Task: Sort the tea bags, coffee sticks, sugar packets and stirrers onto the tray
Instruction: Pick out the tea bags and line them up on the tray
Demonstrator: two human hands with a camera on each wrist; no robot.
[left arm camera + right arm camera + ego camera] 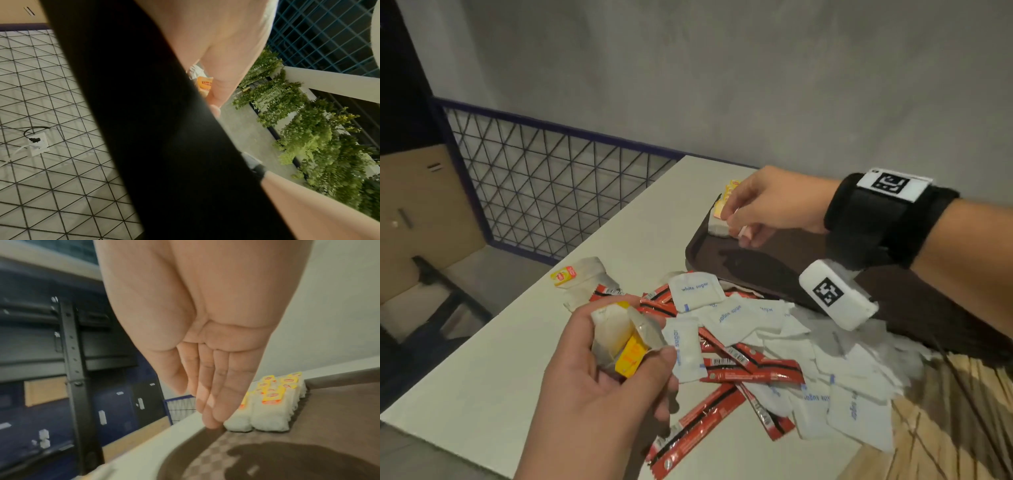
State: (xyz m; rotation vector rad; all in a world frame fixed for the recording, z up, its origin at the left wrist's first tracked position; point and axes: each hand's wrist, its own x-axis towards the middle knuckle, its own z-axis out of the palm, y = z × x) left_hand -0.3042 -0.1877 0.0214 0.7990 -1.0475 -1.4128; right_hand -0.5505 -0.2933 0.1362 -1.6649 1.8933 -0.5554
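Note:
My left hand (630,339) grips a small bunch of white tea bags (613,325) with yellow tags above the table's near side; one tag (204,84) peeks out past the palm in the left wrist view. My right hand (736,222) is at the far left corner of the brown tray (763,270). Its straight fingers (213,415) rest against a row of tea bags (271,404) lined up on the tray (318,426). White sugar packets (743,315) and red coffee sticks (753,373) lie mixed in a pile in front of the tray.
Another tea bag (578,277) lies on the white table (517,359) left of the pile. Thin wooden sticks (945,421) spread at the lower right. A wire mesh railing (544,185) runs behind the table's left edge; a grey wall stands behind.

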